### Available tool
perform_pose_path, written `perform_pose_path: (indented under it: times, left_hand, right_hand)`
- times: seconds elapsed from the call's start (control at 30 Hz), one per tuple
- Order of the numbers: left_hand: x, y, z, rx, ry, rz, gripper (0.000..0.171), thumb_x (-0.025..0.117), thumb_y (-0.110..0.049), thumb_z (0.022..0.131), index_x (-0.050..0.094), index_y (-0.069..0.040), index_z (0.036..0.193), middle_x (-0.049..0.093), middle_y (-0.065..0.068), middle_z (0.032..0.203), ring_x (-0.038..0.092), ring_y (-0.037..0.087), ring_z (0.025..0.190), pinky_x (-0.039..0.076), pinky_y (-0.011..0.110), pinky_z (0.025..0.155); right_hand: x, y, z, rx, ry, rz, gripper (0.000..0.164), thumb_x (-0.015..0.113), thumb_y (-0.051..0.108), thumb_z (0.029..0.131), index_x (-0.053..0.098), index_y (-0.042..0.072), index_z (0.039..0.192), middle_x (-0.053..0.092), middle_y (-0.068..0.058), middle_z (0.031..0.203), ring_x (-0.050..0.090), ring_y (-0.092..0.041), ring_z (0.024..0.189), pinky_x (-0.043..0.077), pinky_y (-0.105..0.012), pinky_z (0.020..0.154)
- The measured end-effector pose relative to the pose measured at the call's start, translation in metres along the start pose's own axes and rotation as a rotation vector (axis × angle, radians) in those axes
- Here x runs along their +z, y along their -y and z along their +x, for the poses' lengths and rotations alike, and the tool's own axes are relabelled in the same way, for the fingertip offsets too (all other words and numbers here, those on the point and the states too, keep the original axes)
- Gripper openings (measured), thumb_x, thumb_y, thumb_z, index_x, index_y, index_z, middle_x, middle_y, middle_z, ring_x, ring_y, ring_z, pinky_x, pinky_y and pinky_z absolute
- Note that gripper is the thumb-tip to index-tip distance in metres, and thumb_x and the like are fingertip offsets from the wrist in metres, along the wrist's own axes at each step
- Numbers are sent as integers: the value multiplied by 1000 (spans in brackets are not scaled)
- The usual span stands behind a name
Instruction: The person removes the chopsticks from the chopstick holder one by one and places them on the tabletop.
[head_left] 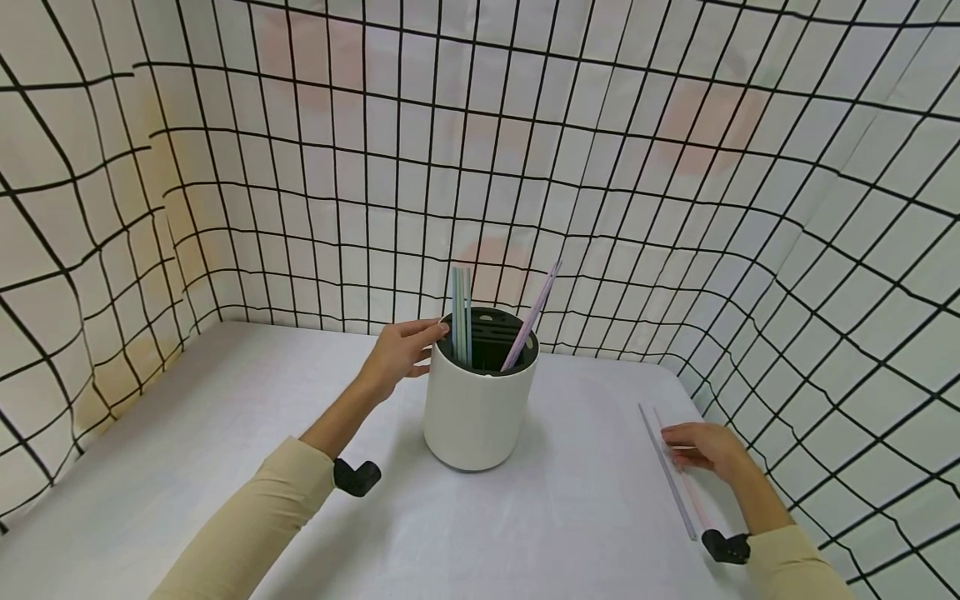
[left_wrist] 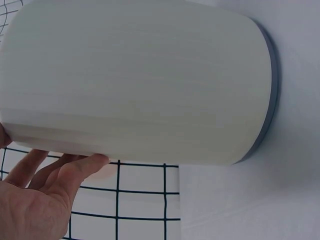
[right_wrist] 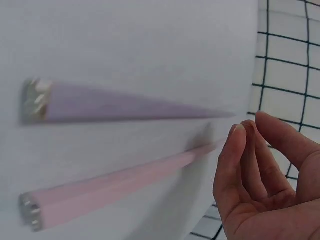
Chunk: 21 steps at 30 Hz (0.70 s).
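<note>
A white cylindrical holder (head_left: 474, 417) with a black slotted top stands upright on the table. Pale green and blue sticks (head_left: 461, 317) and slanted purple sticks (head_left: 534, 317) rise from its opening. My left hand (head_left: 397, 354) grips the upper left side at the rim; the left wrist view shows those fingers (left_wrist: 75, 172) against the wall. On the right lie a slim purple-grey stick (head_left: 667, 471) and a pink stick (head_left: 693, 496), side by side with silvery near ends. Over the pink one is my right hand (head_left: 705, 450), its bent fingers and thumb apart, holding nothing.
Black wire grid panels (head_left: 495, 167) with white cloth behind enclose the back and both sides. A white sheet covers the table (head_left: 585, 525). The right hand is close to the right-hand grid (right_wrist: 285, 65).
</note>
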<state>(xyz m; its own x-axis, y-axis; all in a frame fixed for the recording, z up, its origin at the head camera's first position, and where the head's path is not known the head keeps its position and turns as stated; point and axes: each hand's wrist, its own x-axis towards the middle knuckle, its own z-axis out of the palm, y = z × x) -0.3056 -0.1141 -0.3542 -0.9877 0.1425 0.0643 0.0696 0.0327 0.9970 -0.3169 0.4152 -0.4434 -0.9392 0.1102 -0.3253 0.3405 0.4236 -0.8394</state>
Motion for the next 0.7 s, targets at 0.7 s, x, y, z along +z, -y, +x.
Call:
perform_pose_path:
  times: [0.7]
  left_hand:
    - [0, 1, 0, -5, -2, 8, 52, 66, -38, 100, 59, -9, 143, 58, 13, 146, 58, 35, 132, 54, 51, 100]
  right_hand:
    - [99, 202, -72, -424, 132, 56, 44, 68, 26, 99, 59, -5, 130, 69, -12, 117, 73, -12, 94, 60, -27, 91]
